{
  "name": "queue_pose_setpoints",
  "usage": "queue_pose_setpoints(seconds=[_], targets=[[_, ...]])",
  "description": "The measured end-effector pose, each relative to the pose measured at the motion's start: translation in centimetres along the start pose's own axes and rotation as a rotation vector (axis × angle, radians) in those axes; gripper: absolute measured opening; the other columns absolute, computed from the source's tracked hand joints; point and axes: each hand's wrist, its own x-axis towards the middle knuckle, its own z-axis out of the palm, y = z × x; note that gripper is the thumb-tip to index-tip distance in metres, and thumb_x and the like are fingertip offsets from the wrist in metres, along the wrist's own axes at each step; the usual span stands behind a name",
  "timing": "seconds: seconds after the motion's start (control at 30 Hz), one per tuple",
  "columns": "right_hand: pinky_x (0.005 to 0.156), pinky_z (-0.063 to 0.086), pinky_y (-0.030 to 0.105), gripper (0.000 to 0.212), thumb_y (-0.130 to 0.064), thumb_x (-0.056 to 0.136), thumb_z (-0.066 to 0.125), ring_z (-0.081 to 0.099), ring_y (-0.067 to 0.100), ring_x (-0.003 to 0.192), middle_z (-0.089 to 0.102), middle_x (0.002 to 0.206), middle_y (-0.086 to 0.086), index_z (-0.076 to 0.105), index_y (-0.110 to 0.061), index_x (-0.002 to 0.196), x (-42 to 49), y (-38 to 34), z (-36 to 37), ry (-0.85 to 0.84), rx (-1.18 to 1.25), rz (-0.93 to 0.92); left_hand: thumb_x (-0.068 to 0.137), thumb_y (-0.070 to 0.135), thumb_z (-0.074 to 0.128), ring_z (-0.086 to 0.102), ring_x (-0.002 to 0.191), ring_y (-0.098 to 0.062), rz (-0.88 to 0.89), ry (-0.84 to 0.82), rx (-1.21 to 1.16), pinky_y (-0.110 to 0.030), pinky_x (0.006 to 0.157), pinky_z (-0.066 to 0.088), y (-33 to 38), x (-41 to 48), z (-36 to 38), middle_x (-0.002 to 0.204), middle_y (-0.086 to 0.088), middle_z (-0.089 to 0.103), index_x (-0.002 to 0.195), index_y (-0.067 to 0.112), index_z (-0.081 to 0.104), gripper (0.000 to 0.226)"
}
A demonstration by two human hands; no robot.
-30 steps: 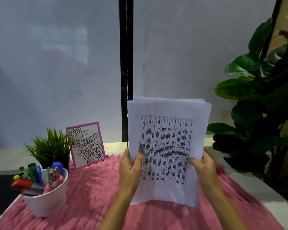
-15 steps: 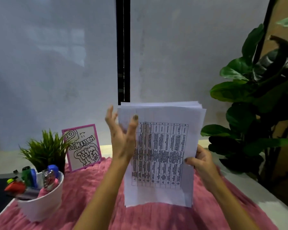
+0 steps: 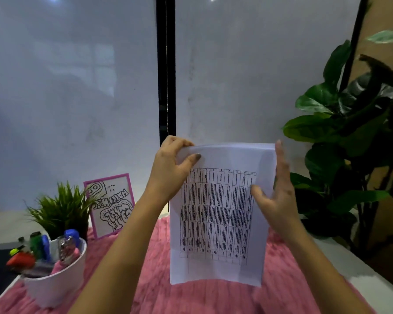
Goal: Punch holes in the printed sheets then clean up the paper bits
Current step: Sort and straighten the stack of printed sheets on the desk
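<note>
In the head view, you hold the printed sheets [image 3: 218,214] upright just off centre toward 5 o'clock, their bottom edge hanging just above the pink cloth [image 3: 191,298]. Your left hand [image 3: 170,168] pinches the stack's corner at 11 o'clock, thumb on the front and fingers curled over the top edge. Your right hand [image 3: 277,196] lies flat along the 3 o'clock edge, fingers straight and thumb resting on the print. This looks like squaring the stack, so punching has not begun. Next, tap the edges flush, then lay the stack down and find the punch. I cannot tell whether it is among the tools in the white cup [image 3: 55,282] at 8 o'clock.
</note>
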Motion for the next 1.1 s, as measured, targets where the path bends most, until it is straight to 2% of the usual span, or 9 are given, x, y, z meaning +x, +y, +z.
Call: queue_pose_setpoints(seconds=[0.2, 0.3, 0.4, 0.53, 0.63, 0.73, 0.8, 0.87, 1.1], targets=[[0.077, 0.039, 0.003, 0.056, -0.019, 0.074, 0.054, 0.054, 0.019, 0.100, 0.054, 0.112, 0.002, 0.059, -0.026, 0.130, 5.1, -2.4, -2.1, -0.169, -0.366, -0.046, 0.086, 0.031, 0.070, 0.058, 0.105, -0.020, -0.012, -0.093, -0.100, -0.040, 0.091, 0.053, 0.2, -0.2, -1.7, 0.121, 0.001, 0.053, 0.113, 0.033, 0.051, 0.033], [0.089, 0.050, 0.033, 0.044, -0.017, 0.073, 0.057, 0.057, 0.020, 0.104, 0.058, 0.109, -0.007, 0.065, -0.034, 0.114, 5.4, -1.4, -2.9, -0.226, -0.196, 0.050, 0.082, 0.043, 0.068, 0.053, 0.110, -0.016, -0.042, -0.188, -0.111, -0.039, 0.096, 0.051, -0.6, -1.1, -1.5, 0.125, 0.004, 0.046, 0.124, 0.042, 0.049, 0.046], [0.085, 0.053, 0.041, 0.041, -0.009, 0.078, 0.062, 0.061, 0.025, 0.103, 0.063, 0.111, -0.002, 0.068, -0.035, 0.109, 5.8, -1.2, -3.1, -0.280, -0.048, 0.062, 0.088, 0.020, 0.069, 0.063, 0.092, -0.016, -0.037, -0.087, -0.130, -0.046, 0.082, 0.057, -0.9, -1.2, -1.2, 0.107, 0.002, 0.061, 0.113, 0.028, 0.060, 0.028], [0.075, 0.061, 0.036, 0.047, 0.011, 0.088, 0.060, 0.066, 0.027, 0.096, 0.064, 0.113, 0.004, 0.066, -0.027, 0.116, 5.1, -1.1, -2.8, -0.197, 0.107, 0.073, 0.080, 0.027, 0.075, 0.071, 0.089, -0.022, -0.282, -0.056, -0.623, -0.031, 0.068, 0.060, -1.3, -2.3, -1.2, 0.108, -0.005, 0.064, 0.126, 0.028, 0.040, 0.058], [0.078, 0.060, 0.035, 0.062, 0.001, 0.087, 0.066, 0.069, 0.023, 0.101, 0.064, 0.121, 0.006, 0.050, -0.038, 0.132, 3.5, 0.8, -2.1, -0.053, 0.294, 0.192, 0.061, 0.059, 0.079, 0.069, 0.091, -0.019, -0.472, -0.269, -0.534, -0.021, 0.067, 0.057, -3.4, -6.0, 1.0, 0.102, -0.008, 0.067, 0.115, 0.018, 0.054, 0.073], [0.061, 0.058, 0.027, 0.056, 0.010, 0.086, 0.058, 0.073, 0.018, 0.081, 0.070, 0.106, 0.018, 0.050, -0.010, 0.137, 0.0, 4.1, -1.4, -0.135, 0.429, 0.481, 0.070, 0.044, 0.074, 0.065, 0.081, -0.025, -0.632, -0.134, -0.519, -0.018, 0.061, 0.050, -5.2, -9.0, 3.2, 0.086, -0.010, 0.068, 0.091, 0.017, 0.064, 0.035], [0.066, 0.059, 0.031, 0.038, 0.016, 0.087, 0.051, 0.074, 0.027, 0.085, 0.073, 0.099, 0.020, 0.068, -0.003, 0.114, -2.9, 6.2, -0.5, -0.215, 0.262, 0.566, 0.078, 0.031, 0.071, 0.061, 0.080, -0.022, -0.668, -0.055, -0.531, -0.019, 0.060, 0.048, -5.6, -9.4, 3.9, 0.085, -0.012, 0.067, 0.087, 0.020, 0.064, 0.016], [0.082, 0.059, 0.045, 0.038, 0.017, 0.089, 0.049, 0.070, 0.039, 0.099, 0.077, 0.096, 0.011, 0.074, -0.010, 0.098, -4.3, 6.8, 0.1, -0.136, 0.182, 0.546, 0.084, 0.023, 0.070, 0.058, 0.073, -0.018, -0.622, -0.019, -0.503, -0.019, 0.055, 0.050, -4.8, -9.0, 4.0, 0.080, -0.009, 0.062, 0.085, 0.019, 0.062, 0.009], [0.076, 0.056, 0.021, 0.039, 0.010, 0.096, 0.048, 0.070, 0.006, 0.092, 0.074, 0.099, -0.016, 0.063, -0.025, 0.108, -2.4, 2.8, -0.2, -0.112, 0.130, 0.154, 0.092, 0.028, 0.047, 0.052, 0.048, -0.025, 0.002, -0.069, 0.011, -0.036, 0.043, 0.042, -2.1, -5.9, 1.7, 0.059, -0.004, 0.051, 0.085, 0.013, 0.049, 0.017]])
